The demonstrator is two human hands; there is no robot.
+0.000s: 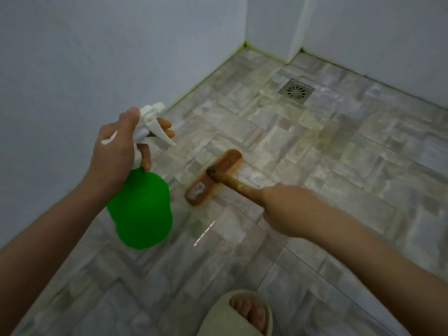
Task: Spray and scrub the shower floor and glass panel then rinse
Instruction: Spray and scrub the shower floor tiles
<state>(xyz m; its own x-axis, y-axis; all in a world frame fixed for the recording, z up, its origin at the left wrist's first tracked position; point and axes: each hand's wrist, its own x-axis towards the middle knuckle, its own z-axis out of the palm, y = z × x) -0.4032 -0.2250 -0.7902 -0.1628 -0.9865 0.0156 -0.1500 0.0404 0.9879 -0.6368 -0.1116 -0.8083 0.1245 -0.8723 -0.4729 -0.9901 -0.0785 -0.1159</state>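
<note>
A: At the neck of the spray bottle [141,209], the left hand [116,151] is closed round it. The thumb lies over the back of the white trigger head [152,122] and two fingertips [164,124] sit in front of the trigger. A lower finger curls under the collar.

B: Is the bottle lifted?

A: Yes, it hangs clear of the floor, tilted, with the nozzle pointing away from the person. The body is bright green and the top is white.

B: And the right hand [283,209]?

A: It's wrapped tight round the wooden handle [232,183] of the scrub brush [213,178], fist closed. The hand and forearm are blurred, so individual fingers don't show.

B: Where is the brush?

A: Its head is down on the shower floor [339,166], just beside the bottle, toward the middle of the tiles. The back is orange-brown wood with a small pale label near one end. The bristles face down, so they're hidden.

B: Count?

A: Two hands, one bottle, one brush, one drain [296,91], one slipper [218,316].

B: How does the floor look?

A: Grey stone-pattern tiles, with a wet sheen around the brush and a yellowish tint between the brush and the drain. The drain is a square metal grate near the far corner, well apart from the brush. Pale walls [72,57] meet the floor at left and behind. The beige slipper, toes showing, stands at the bottom edge.
</note>
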